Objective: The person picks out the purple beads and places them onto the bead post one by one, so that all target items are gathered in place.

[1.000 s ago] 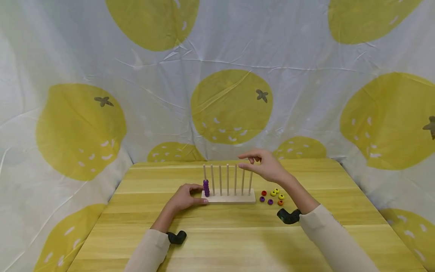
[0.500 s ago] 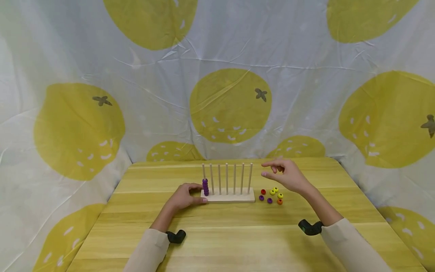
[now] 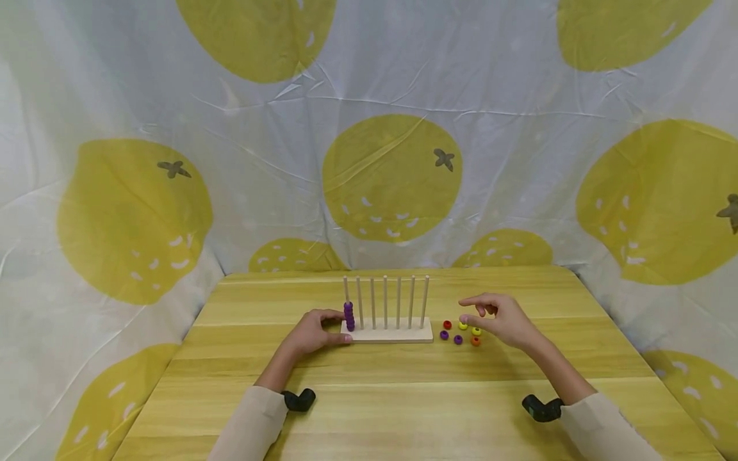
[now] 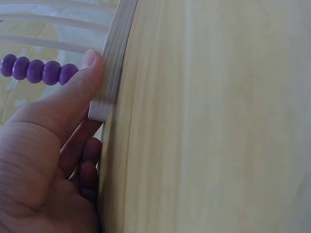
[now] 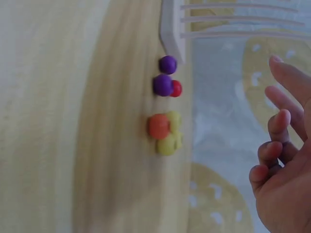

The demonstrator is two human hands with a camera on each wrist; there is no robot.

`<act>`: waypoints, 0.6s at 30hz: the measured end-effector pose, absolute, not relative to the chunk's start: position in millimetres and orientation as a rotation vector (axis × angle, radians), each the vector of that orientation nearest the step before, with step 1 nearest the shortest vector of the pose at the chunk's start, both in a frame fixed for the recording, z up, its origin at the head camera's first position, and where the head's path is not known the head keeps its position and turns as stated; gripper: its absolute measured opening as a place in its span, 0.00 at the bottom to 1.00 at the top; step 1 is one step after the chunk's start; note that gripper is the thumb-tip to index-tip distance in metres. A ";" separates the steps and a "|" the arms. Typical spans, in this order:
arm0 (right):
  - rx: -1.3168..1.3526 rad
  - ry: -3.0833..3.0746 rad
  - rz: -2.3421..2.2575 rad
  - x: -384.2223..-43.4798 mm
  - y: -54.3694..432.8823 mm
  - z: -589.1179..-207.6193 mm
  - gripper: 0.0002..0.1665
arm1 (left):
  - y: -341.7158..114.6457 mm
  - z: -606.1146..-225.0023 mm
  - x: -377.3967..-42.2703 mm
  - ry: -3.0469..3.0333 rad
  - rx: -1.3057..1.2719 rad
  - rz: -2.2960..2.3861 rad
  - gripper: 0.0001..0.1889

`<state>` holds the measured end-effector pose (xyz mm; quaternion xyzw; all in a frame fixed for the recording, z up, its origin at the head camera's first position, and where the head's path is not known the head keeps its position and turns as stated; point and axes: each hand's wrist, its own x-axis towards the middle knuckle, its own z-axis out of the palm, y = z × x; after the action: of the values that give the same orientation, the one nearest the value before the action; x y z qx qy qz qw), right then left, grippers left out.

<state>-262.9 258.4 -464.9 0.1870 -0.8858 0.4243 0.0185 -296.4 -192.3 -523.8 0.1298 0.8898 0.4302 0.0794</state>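
A pale wooden peg rack (image 3: 398, 333) stands on the table with a row of upright pegs. Several purple beads (image 3: 348, 317) are stacked on its leftmost peg. My left hand (image 3: 311, 331) grips the left end of the base, the thumb on top near those beads in the left wrist view. To the right of the rack lie loose beads: a red bead (image 3: 447, 325), two purple beads (image 5: 163, 85), an orange bead (image 5: 159, 126) and yellow beads (image 3: 476, 331). Just above them hovers my right hand (image 3: 504, 320), fingers parted and holding nothing; it partly hides the yellow ones.
The wooden table (image 3: 375, 410) extends in front of the rack and to both sides. A white cloth (image 3: 277, 166) with yellow fruit prints hangs behind and beside it. Each wrist wears a black device (image 3: 300, 401).
My right hand has moved from above the rack's right pegs, rightward and then down over the loose beads. The left hand stays at the base, and the rack has not moved.
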 end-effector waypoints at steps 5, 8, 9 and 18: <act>0.548 -2.777 1.352 -260.8 260.9 -479.5 0.25 | -193.0 -524.2 -297.1 2.663 0.390 1.287 0.32; 0.540 -2.793 1.362 -259.5 262.5 -487.1 0.25 | -193.1 -523.4 -297.0 2.668 0.393 1.284 0.31; 0.539 -2.796 1.368 -259.0 262.8 -489.3 0.24 | -193.0 -523.0 -297.1 2.667 0.394 1.286 0.31; 0.516 -2.843 1.365 -254.9 264.4 -510.3 0.21 | -193.0 -524.3 -297.0 2.673 0.401 1.283 0.32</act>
<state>-254.9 264.4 -510.3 0.1613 -0.8894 0.4269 -0.0270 -297.0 -193.0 -524.3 0.1336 0.8908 0.4277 0.0747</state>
